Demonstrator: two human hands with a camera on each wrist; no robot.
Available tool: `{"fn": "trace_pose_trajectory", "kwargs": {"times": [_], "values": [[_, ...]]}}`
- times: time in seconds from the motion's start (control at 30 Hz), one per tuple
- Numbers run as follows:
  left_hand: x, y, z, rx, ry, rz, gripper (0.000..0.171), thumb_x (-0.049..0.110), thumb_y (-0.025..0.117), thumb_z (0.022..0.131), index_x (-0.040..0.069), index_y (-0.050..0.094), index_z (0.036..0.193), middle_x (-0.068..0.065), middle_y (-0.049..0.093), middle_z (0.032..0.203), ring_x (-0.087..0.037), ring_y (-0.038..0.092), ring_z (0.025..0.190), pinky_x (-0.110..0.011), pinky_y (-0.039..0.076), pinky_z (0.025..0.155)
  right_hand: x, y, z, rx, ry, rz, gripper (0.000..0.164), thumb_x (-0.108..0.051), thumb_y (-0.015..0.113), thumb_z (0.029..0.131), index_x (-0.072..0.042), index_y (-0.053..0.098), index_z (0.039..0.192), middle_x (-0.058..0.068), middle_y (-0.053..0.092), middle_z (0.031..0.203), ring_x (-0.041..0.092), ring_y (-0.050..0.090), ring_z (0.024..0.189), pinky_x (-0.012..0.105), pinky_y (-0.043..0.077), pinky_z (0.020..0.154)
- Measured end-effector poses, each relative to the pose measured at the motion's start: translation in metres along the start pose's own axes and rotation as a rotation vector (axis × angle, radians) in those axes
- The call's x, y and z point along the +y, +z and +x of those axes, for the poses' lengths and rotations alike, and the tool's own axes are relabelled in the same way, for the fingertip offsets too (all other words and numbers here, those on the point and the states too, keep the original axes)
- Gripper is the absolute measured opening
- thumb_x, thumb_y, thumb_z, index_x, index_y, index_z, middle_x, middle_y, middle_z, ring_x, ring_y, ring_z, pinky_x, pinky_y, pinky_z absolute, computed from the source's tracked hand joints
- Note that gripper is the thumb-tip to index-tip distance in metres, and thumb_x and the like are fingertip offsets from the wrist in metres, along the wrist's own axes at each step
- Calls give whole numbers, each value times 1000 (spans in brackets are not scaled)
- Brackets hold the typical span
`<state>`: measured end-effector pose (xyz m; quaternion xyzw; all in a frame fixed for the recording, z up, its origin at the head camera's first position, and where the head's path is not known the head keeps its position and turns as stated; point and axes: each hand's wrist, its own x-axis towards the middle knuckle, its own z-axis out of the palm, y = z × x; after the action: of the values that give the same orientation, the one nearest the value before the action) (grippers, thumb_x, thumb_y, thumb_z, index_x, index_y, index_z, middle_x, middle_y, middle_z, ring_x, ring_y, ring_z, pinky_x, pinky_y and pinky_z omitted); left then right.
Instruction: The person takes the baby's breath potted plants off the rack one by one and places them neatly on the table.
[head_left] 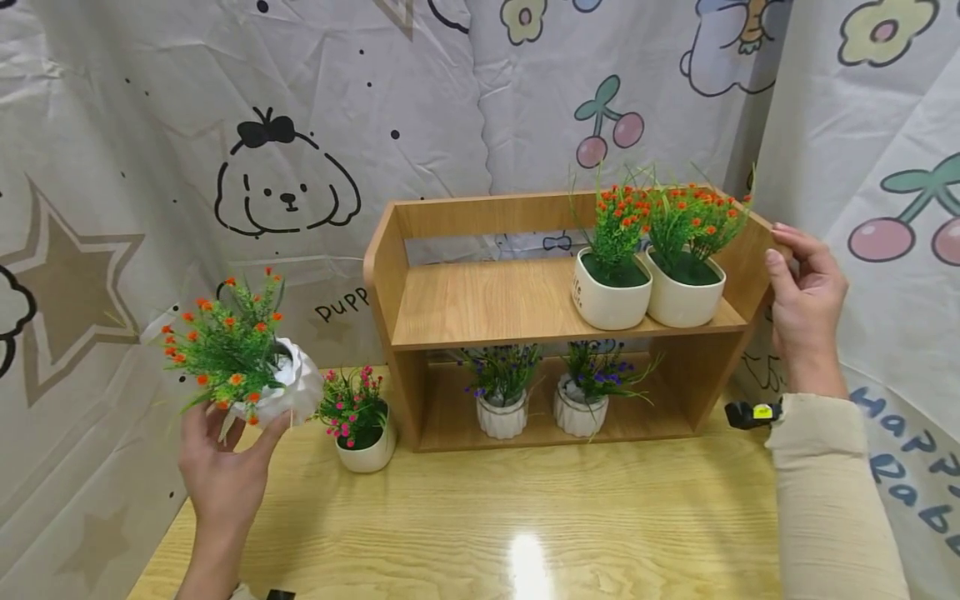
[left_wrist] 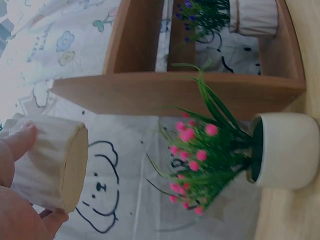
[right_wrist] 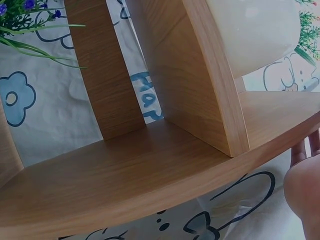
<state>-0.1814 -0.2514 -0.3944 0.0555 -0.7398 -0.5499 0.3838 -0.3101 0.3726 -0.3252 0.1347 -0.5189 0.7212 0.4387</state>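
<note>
In the head view my left hand (head_left: 228, 467) grips a white ridged pot (head_left: 300, 383) of orange-flowered greenery (head_left: 225, 342), tilted left above the table. Its flat base (left_wrist: 75, 167) shows in the left wrist view. Beside it, a cream pot (head_left: 367, 450) with pink flowers (left_wrist: 187, 150) stands left of the wooden shelf (head_left: 487, 300). My right hand (head_left: 810, 292) holds the shelf's right side panel near its upper front edge, thumb and fingertips at the wood. Two cream pots (head_left: 615, 304) of orange flowers stand at the right of the upper board.
On the lower level stand two white ribbed pots (head_left: 502, 417) with purple flowers (head_left: 600, 367). The shelf rests on a light wooden table (head_left: 450, 525). Printed curtain cloth (head_left: 420, 108) hangs behind and at both sides.
</note>
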Motion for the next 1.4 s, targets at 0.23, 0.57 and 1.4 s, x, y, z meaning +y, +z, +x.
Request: {"fn": "trace_pose_trajectory", "kwargs": {"times": [0.23,0.57,1.4], "values": [[-21,-5,5,77,-21,-5,77,-5,87,78,15,56,145,9,52,136,-13,57,128,-12,51,100,-1,0,0,0,2,-6,26,12,66,93,9,70,119,10,70,125,22,59,124,20,50,102],[-51,-11,8,109,-70,-89,80,-10,87,74,13,56,144,6,52,136,-16,56,129,-9,50,97,-2,0,0,-4,-1,-7,26,12,65,93,9,70,119,10,70,125,21,59,123,19,50,102],[-135,-27,5,6,-423,-115,88,-7,86,78,12,45,153,10,45,137,-9,52,119,-1,49,83,-2,3,0,-6,10,-54,27,11,66,94,8,70,120,10,70,126,22,58,127,17,50,103]]}}
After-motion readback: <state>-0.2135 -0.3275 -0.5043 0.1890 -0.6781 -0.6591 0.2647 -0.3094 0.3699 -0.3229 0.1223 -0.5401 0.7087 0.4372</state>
